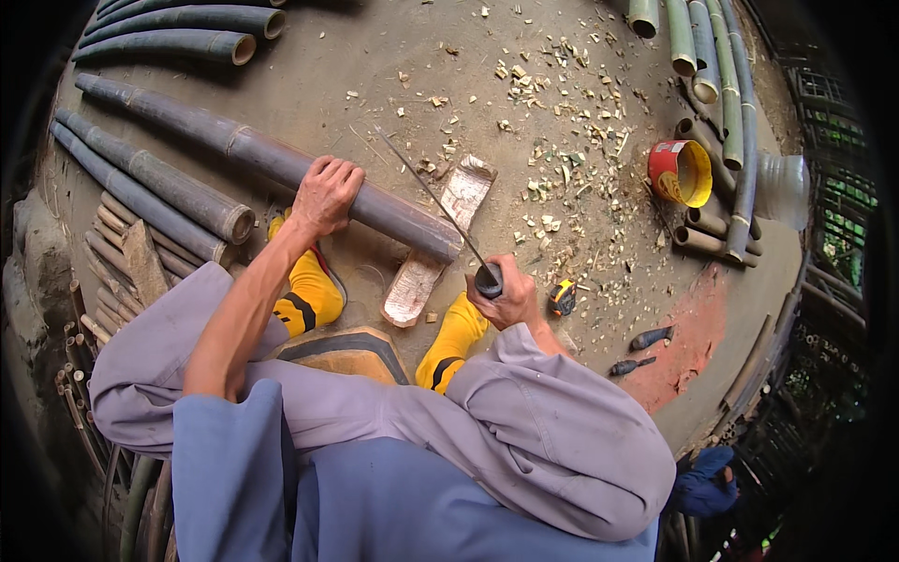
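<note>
A thick dark bamboo pole [272,155] slants from the far left toward the middle. Near its right end it rests on a pale wooden block [465,187]. My left hand [328,194] is closed over the top of the pole and presses it down. In my right hand [510,295] is the black handle of a hand saw [421,180], gripped in a fist. Its long thin blade, seen edge-on, runs across the pole close to the cut end; whether the teeth touch the bamboo I cannot tell.
Bamboo poles [154,178] lie at left, others [682,42] at right. Wood chips [562,169] litter the ground. A red-and-yellow bucket [681,173], tape measure [563,297] and dark-handled tools [651,338] are to the right. My yellow shoes [312,292] flank the block. Another person [707,482] is at lower right.
</note>
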Action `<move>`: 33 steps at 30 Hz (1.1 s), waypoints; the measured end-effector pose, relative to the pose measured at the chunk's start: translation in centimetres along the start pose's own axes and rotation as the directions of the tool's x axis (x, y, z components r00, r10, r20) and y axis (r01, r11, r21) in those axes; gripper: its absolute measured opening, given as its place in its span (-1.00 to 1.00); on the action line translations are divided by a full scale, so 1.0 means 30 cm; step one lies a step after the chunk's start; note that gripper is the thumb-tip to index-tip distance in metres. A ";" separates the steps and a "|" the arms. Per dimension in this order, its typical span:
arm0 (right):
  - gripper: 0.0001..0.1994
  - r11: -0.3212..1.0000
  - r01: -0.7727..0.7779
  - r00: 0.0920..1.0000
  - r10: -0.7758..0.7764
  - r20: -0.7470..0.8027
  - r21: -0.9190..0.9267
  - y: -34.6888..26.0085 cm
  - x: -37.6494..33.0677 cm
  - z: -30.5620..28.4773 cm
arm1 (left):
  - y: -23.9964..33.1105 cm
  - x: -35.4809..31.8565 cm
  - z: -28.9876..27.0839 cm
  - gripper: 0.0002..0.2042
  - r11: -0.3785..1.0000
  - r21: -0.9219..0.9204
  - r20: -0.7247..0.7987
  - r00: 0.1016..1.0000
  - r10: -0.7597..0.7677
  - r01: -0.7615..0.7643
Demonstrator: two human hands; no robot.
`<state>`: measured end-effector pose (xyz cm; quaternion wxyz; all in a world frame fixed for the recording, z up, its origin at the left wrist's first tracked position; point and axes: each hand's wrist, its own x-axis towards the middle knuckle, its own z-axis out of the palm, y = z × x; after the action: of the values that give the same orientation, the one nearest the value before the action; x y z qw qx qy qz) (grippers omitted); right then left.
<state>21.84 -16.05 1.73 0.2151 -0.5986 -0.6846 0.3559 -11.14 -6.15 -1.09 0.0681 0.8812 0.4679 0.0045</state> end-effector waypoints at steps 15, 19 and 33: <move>-0.63 0.901 -0.207 0.880 0.342 0.329 -0.382 0.067 0.070 -0.032 | 0.011 -0.029 0.059 -0.60 0.999 -0.011 -0.244 0.969 -0.043 0.041; -0.62 0.999 -0.044 0.989 0.047 0.139 -0.027 -0.028 0.057 -0.058 | 0.022 -0.045 0.069 -0.62 0.999 -0.002 -0.283 0.958 -0.043 0.044; -0.59 0.985 0.166 0.985 -0.164 0.049 -0.048 -0.048 0.042 -0.065 | -0.035 0.048 -0.007 -0.56 0.996 -0.087 0.310 0.950 0.022 0.005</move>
<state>22.06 -14.42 3.91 0.2128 -0.5371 -0.7456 0.3322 -11.20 -4.37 -1.10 0.1792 0.8691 0.4467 -0.1138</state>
